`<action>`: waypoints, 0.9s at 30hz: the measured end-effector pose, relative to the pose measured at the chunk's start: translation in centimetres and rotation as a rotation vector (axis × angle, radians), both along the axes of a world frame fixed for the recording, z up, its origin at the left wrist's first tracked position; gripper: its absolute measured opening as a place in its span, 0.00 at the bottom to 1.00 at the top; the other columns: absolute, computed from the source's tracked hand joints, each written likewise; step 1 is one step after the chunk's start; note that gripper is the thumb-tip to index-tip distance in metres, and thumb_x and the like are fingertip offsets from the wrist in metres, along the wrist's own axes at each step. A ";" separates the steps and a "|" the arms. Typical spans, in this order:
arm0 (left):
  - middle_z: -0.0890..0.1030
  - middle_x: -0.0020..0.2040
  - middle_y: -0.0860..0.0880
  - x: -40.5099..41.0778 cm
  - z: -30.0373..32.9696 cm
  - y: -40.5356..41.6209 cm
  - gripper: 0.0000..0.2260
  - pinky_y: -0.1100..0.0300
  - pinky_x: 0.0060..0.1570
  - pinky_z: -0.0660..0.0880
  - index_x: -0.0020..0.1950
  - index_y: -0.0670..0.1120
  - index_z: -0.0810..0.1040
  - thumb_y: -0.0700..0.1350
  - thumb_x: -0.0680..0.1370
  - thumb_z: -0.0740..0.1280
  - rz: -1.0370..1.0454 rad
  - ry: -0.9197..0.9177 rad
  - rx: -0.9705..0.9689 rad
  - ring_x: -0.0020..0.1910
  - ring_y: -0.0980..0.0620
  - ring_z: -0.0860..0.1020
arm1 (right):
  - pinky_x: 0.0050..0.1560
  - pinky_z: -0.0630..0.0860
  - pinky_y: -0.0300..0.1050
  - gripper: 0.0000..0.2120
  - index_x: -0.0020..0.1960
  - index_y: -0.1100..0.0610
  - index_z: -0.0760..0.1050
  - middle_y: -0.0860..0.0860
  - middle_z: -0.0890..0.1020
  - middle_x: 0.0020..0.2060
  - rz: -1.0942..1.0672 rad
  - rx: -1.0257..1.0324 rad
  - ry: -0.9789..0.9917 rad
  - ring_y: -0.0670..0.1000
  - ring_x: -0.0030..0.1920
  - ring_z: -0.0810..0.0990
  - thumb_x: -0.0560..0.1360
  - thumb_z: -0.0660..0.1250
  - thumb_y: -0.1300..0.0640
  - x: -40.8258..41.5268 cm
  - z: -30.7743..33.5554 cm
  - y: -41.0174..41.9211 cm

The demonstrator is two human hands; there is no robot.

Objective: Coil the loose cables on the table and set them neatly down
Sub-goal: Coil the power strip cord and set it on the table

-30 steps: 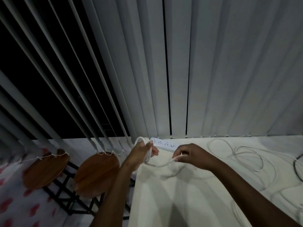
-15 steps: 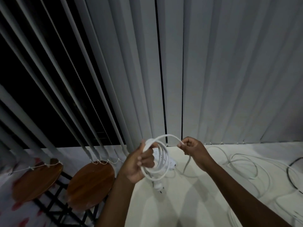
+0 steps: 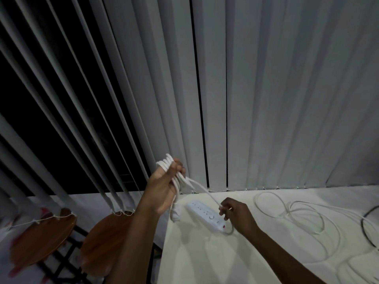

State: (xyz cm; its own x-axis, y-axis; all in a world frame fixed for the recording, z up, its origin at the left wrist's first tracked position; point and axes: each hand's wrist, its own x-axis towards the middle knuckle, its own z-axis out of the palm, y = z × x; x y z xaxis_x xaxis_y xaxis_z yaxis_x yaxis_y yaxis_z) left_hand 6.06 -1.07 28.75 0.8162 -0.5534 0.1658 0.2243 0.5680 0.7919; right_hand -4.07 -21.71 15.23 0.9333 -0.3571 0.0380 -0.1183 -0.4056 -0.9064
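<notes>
Several loops of smooth, round white cord sit bunched in the left hand, which is raised above the near-left corner of the pale table. Its fingers curl tight around the bundle, the thumb pressed over the top, so the turns stack side by side like ribs and hang down past the palm. One strand runs from the bundle down and to the right to the right hand, whose fingertips pinch it just above the power strip; the other fingers fold loosely inward. From the pinch the cord curves round to the strip's near end. This long, rounded bar of glossy white plastic lies flat on the table, angled, with small socket holes, a round button and a red dot near its near end.

Farther right, loose white cable sprawls on the matte tabletop in wide, overlapping oval rings, well apart from the hands. At the right edge a thin black cable arcs across the surface. Beyond the table hang broad grey vertical blinds, flat slats with fine bead chains at their hems. Left of the table stand two round wooden stools, warm brown, on black metal frames.
</notes>
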 end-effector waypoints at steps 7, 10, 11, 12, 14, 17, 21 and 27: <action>0.84 0.37 0.47 1.3 -3.7 -1.7 0.09 0.55 0.47 0.78 0.41 0.42 0.78 0.40 0.80 0.63 0.084 -0.330 0.669 0.41 0.46 0.83 | 0.43 0.71 0.43 0.10 0.40 0.55 0.77 0.47 0.78 0.35 0.294 -0.435 -0.205 0.47 0.37 0.75 0.79 0.63 0.54 -0.5 7.0 1.2; 0.84 0.38 0.42 0.6 -4.3 -1.4 0.10 0.60 0.38 0.78 0.43 0.40 0.79 0.42 0.81 0.63 -0.251 -0.275 0.795 0.37 0.45 0.82 | 0.45 0.72 0.38 0.07 0.46 0.57 0.82 0.50 0.81 0.40 0.300 -0.433 -0.301 0.46 0.41 0.78 0.77 0.67 0.55 -0.6 9.1 1.0; 0.83 0.38 0.41 0.3 -4.3 -1.4 0.10 0.57 0.39 0.78 0.44 0.40 0.79 0.43 0.81 0.63 -0.370 -0.221 0.774 0.37 0.44 0.82 | 0.45 0.72 0.37 0.06 0.46 0.57 0.83 0.50 0.82 0.40 0.290 -0.410 -0.305 0.46 0.41 0.79 0.76 0.69 0.56 -0.7 9.6 0.8; 0.82 0.38 0.41 -0.1 -4.3 -1.3 0.10 0.56 0.40 0.77 0.45 0.40 0.79 0.44 0.81 0.63 -0.474 -0.174 0.720 0.36 0.45 0.81 | 0.44 0.73 0.35 0.05 0.45 0.56 0.83 0.49 0.82 0.40 0.274 -0.361 -0.292 0.45 0.41 0.79 0.74 0.70 0.56 -0.7 10.0 0.6; 0.79 0.35 0.43 -0.6 -4.1 -1.3 0.11 0.56 0.38 0.76 0.46 0.39 0.76 0.46 0.81 0.62 -0.611 -0.098 0.598 0.32 0.48 0.78 | 0.40 0.73 0.31 0.01 0.40 0.53 0.83 0.46 0.83 0.36 0.235 -0.192 -0.237 0.41 0.38 0.79 0.71 0.73 0.57 -0.5 10.7 -0.1; 0.74 0.29 0.48 -1.5 -3.6 -1.2 0.13 0.60 0.32 0.74 0.51 0.40 0.73 0.49 0.82 0.59 -0.713 -0.016 0.431 0.26 0.53 0.72 | 0.33 0.70 0.29 0.05 0.36 0.50 0.81 0.44 0.82 0.31 0.188 -0.033 -0.208 0.39 0.31 0.76 0.68 0.76 0.55 0.0 10.8 -1.1; 0.71 0.25 0.53 -2.2 -2.4 -1.0 0.13 0.64 0.28 0.74 0.50 0.40 0.76 0.50 0.81 0.61 -0.814 0.125 0.177 0.20 0.59 0.69 | 0.32 0.67 0.32 0.06 0.37 0.55 0.80 0.49 0.77 0.30 0.147 0.135 -0.219 0.43 0.31 0.71 0.68 0.76 0.56 0.6 9.5 -1.8; 0.66 0.28 0.52 -2.4 0.0 -2.4 0.13 0.65 0.28 0.69 0.54 0.38 0.73 0.47 0.83 0.57 -0.862 0.241 -0.160 0.23 0.57 0.65 | 0.34 0.72 0.36 0.06 0.38 0.53 0.78 0.48 0.78 0.32 0.114 0.181 -0.108 0.45 0.33 0.74 0.70 0.74 0.58 0.4 5.6 -2.9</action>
State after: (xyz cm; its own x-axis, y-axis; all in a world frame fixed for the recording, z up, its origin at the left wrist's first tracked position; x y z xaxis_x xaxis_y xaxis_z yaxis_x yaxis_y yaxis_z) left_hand 3.67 -3.52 28.71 0.1527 -0.9732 0.1719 0.7716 0.2261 0.5945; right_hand -3.68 -24.63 20.79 0.9620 -0.2595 0.0851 0.0210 -0.2404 -0.9705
